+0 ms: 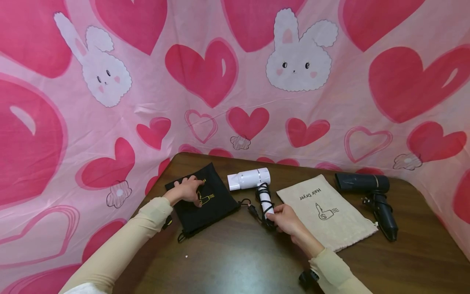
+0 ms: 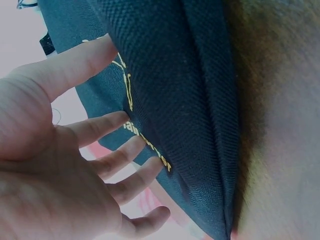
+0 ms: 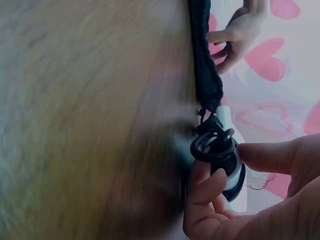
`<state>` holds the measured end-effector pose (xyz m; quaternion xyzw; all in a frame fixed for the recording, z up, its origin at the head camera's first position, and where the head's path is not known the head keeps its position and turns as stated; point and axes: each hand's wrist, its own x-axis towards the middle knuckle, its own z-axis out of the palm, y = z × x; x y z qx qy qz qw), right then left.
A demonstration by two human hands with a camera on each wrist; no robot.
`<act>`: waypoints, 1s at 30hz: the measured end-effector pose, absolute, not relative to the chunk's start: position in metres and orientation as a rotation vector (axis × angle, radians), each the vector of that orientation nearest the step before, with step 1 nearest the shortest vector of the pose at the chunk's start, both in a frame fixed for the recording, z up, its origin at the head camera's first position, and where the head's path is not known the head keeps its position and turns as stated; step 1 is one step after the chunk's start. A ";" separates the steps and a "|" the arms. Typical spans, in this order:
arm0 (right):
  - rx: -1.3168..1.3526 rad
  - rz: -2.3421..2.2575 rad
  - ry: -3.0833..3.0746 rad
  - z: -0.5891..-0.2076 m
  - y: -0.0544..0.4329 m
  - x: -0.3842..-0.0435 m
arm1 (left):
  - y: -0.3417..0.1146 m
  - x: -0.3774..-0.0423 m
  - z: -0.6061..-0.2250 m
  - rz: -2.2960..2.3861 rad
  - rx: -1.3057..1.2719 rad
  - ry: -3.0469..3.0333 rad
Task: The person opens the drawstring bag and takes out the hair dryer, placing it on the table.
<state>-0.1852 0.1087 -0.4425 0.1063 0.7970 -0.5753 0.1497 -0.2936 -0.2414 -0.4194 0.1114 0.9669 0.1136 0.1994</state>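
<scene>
At the left of the table in the head view lies a black drawstring bag (image 1: 216, 204) with a yellow hair dryer print. My left hand (image 1: 188, 191) rests on it, fingers spread; in the left wrist view its fingertips (image 2: 135, 145) touch the cloth. Right of the bag lies a white hair dryer (image 1: 253, 179), its nozzle pointing left. A black cord (image 1: 265, 200) is wound round its handle. My right hand (image 1: 288, 220) grips the lower end of that handle between thumb and fingers, also seen in the right wrist view with the coiled cord (image 3: 220, 150).
A beige drawstring bag (image 1: 327, 216) marked "Hair Dryer" lies just right of my right hand. Beyond it, a black hair dryer (image 1: 361, 182) lies near the table's right side. Pink heart-patterned cloth (image 1: 249, 81) hangs behind the brown table (image 1: 227, 261).
</scene>
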 end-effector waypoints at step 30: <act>0.057 -1.314 2.736 -0.436 0.124 -0.186 | -0.242 -0.303 -0.421 0.342 0.380 2.668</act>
